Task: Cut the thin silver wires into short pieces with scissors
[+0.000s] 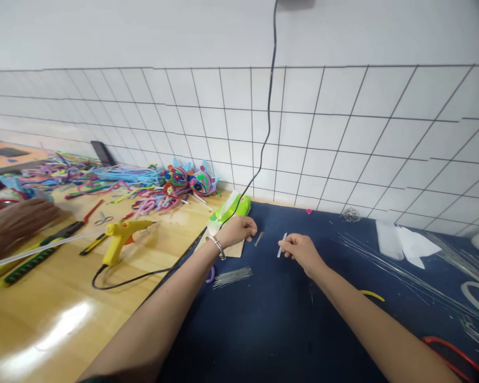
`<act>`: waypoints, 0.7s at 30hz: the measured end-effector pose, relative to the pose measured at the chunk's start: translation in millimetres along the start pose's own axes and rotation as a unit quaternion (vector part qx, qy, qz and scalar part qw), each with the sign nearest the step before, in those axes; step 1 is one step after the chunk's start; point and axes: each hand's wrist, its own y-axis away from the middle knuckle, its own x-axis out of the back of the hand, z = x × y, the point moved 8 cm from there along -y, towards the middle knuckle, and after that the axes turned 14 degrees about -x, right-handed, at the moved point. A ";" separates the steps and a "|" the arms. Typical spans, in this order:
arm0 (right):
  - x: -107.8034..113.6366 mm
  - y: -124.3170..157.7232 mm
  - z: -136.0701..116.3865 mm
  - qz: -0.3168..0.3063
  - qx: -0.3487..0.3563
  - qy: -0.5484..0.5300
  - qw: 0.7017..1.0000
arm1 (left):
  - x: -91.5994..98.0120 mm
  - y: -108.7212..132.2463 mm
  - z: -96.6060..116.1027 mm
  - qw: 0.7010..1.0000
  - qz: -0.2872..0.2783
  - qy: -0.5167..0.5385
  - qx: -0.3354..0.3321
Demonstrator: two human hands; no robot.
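My right hand [301, 252] pinches a short, whitish translucent strip [280, 252] between thumb and fingertips, above the dark blue mat [279, 319]. To its left, my left hand [239, 231] has its fingers curled together; whatever they hold, if anything, is too small to make out. A silvery bangle circles that wrist. Between the hands a few short wire pieces [259, 239] lie on the mat. Nearer to me rests a bundle of short, thin wires [233, 277], with a purple curved piece [211, 274] beside it.
On the wooden table [151, 324] at left, a yellow glue gun [117, 242] trails its cord. Colourful pipe cleaners [123, 178] are heaped behind it. Another person's hand [19, 223] is at far left. Long wires [383, 266] and red-handled tool [451, 348] lie at right.
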 end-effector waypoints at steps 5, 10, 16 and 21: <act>-15.9 -14.3 -2.6 -0.035 -0.035 -0.031 0.998 | -13.4 -0.3 -0.2 1.000 -0.015 0.013 -0.011; -19.7 -7.9 -12.0 -0.033 -0.016 -0.049 0.998 | -35.0 0.0 16.0 0.995 -0.050 0.075 -0.032; -12.2 9.8 -19.6 -0.007 0.028 -0.035 0.999 | -55.9 1.2 30.0 0.992 -0.046 0.105 -0.059; -2.8 25.8 -19.4 0.021 0.057 -0.004 0.998 | -67.3 5.4 40.5 0.994 -0.025 0.073 -0.082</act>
